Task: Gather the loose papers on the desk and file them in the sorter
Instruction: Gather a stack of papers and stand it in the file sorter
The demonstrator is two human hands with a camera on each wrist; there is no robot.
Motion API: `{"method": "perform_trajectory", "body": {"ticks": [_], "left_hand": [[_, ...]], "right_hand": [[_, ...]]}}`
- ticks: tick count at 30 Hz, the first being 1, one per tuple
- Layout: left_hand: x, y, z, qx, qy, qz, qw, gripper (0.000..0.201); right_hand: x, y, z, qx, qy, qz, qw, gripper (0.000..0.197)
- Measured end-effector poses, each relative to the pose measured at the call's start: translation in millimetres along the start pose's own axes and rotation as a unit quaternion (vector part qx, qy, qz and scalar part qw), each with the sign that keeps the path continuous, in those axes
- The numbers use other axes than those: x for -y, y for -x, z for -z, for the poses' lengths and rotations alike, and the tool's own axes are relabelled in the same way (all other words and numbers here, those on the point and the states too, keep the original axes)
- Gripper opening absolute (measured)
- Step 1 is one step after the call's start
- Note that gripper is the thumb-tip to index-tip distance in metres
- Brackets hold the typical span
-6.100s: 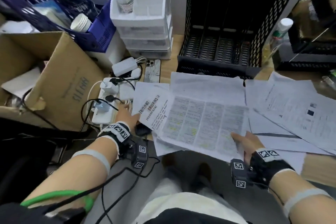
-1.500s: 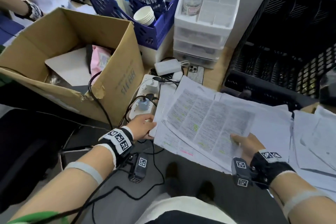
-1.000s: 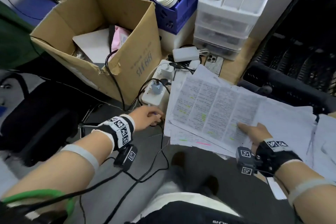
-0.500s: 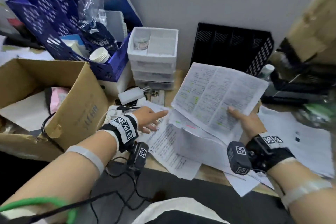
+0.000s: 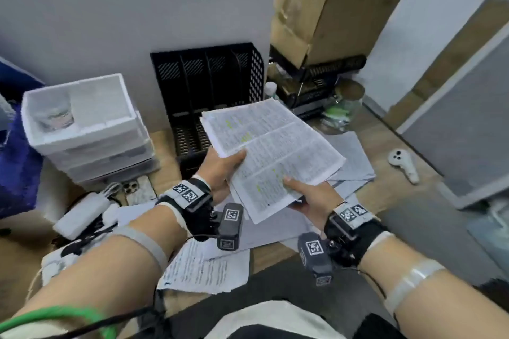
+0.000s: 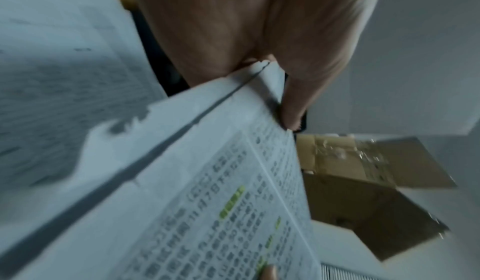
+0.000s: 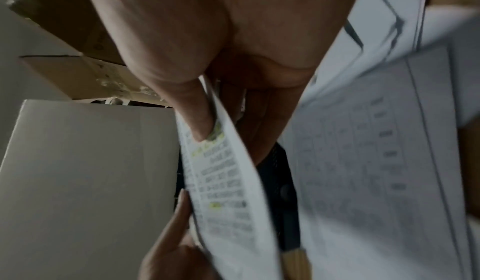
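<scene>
Left hand has joined right hand gripping highlighted papers; print unreadable.

Two hands: the left hand and the right hand. One black sorter with four slots. One white drawer box. One phone. One white controller.

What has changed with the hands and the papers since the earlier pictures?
The stack of printed pages has been lifted off the desk toward the black file sorter. The left hand, earlier by the power strip, now grips it with the right hand. Loose sheets stay on the desk; the sorter stays empty.
</scene>
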State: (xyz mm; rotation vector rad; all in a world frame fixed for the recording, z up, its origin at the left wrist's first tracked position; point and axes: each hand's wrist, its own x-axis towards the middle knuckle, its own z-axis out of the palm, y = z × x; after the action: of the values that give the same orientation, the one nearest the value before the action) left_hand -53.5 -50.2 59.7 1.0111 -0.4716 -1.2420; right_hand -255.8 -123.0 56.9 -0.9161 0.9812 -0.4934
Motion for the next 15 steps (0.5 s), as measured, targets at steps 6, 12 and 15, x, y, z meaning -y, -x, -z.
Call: {"method": "perform_trajectory", "body": {"ticks": [6,12,15], "left_hand": [[-20,-24,-14,0.008,-0.161,-0.099,0.982,0.045],[-18,-29,-24,0.048,-0.225,-0.077,0.970,0.028],[-18,-33,-20,0.020,-0.218,-0.064,0.974,0.028]], "right_hand": [[27,10,65,-0.052,0.002,0.078,0.996,0.030],[61,-7,63,-0.019,0.086,0.140,0.986,0.040],[71,-32,53,-0.025,0.081,0.168,0.982,0.046]]}}
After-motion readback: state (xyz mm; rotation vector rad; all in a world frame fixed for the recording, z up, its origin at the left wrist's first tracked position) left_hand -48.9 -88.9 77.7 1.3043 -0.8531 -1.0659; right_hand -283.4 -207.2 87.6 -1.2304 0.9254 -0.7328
